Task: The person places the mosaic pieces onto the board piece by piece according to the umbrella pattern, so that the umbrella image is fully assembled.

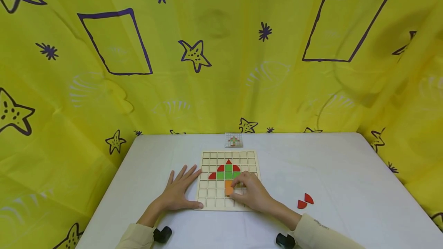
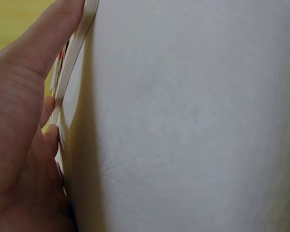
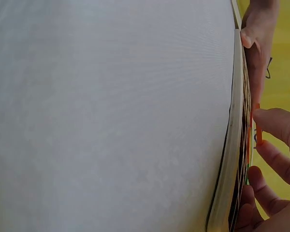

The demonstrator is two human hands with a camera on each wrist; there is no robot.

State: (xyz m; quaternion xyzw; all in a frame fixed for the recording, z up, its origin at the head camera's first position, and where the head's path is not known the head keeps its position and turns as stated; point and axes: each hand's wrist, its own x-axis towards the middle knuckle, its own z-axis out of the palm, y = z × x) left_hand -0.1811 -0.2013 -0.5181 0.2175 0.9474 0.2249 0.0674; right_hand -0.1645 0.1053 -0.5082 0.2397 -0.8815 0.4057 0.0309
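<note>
A pale wooden grid board (image 1: 211,193) lies on the table with a pattern of red and green pieces on it. My right hand (image 1: 254,194) pinches a thin orange piece (image 3: 259,126) by its edges between thumb and finger, close over the board below the green squares (image 1: 228,175). In the head view more orange shows right above the held piece. My left hand (image 1: 178,193) lies spread along the board's left side, its thumb at the lower left corner and fingertips by the left edge. In the left wrist view that thumb (image 2: 48,34) rests against the board's edge.
Two red quarter-round pieces (image 1: 302,204) lie on the white table (image 1: 297,156) to the right. A small card (image 1: 233,140) with a similar pattern stands behind the board. A yellow patterned curtain (image 1: 221,87) encloses the back and sides.
</note>
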